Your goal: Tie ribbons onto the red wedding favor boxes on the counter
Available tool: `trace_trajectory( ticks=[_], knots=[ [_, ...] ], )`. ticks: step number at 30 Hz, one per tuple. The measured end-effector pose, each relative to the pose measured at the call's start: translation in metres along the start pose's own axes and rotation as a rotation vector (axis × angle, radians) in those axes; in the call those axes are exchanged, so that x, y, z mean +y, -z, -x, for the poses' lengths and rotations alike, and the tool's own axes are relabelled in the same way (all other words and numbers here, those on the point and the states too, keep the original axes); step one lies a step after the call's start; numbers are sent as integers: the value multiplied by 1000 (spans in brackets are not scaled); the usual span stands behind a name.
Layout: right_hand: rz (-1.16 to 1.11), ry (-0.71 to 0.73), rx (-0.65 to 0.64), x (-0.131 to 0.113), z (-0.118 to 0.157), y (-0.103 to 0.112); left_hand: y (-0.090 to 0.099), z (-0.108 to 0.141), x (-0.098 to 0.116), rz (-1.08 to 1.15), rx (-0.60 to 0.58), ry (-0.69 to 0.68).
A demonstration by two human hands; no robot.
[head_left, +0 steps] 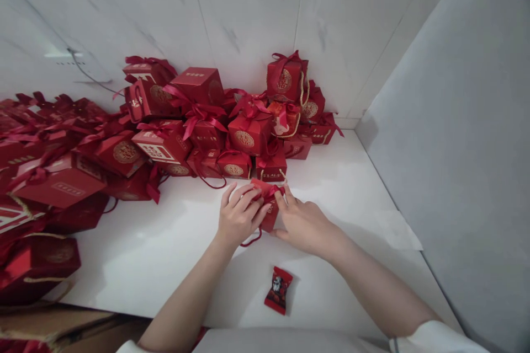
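Box (270, 219) at center frame, clamped between left hand (239, 215) and right hand (307, 225); a shove backward could topple the pile (250, 135) at upper center.

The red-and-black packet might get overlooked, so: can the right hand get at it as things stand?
Probably yes: nothing visible stands between the packet and the right hand, though that hand is busy at the red box.

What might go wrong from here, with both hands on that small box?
The stacked boxes sit right behind the small red box, so a backward push might topple some. The wrapped packet lies between the forearms and could get knocked. The looped cord might snag the left hand.
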State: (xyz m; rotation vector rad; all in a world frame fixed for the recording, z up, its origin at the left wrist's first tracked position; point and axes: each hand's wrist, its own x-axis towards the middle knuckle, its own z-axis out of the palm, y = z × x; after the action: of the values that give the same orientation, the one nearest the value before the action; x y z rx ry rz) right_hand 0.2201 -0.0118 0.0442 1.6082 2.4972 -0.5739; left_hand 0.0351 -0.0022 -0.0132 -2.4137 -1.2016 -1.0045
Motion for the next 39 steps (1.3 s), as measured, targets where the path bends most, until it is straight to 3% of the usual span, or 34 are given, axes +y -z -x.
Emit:
trace_trajectory(
  ticks=[4,7,10,14,17,20,23,27,30,35,37,39],
  knots=[
    [11,-21,29,5,9,8,-1,1,-2,8,8,10],
    [21,12,183,6,28,23,-1,2,-4,71,-23,92],
    [-22,206,300,-2,44,21,-2,4,-6,162,-45,149],
    [-146,834,73,-14,46,-28,-2,5,-7,218,-31,162],
    [-165,949,-11,-9,42,-75,-3,6,-8,251,-13,155],
    [-86,925,65,2,43,-108,-4,8,-10,253,-1,161],
    [-23,864,191,13,48,-128,-4,9,-12,252,-20,177],
    [-25,628,321,25,50,-140,1,6,-18,393,-121,201],
    [-210,346,412,38,41,-132,7,3,-29,590,-311,289],
    [-742,-127,430,57,5,-96,9,8,-48,934,-585,355],
    [-1068,-241,526,58,-14,-88,4,11,-49,1042,-636,378],
    [-1234,-281,599,56,-31,-85,-4,12,-43,1121,-611,415]
  ],
)
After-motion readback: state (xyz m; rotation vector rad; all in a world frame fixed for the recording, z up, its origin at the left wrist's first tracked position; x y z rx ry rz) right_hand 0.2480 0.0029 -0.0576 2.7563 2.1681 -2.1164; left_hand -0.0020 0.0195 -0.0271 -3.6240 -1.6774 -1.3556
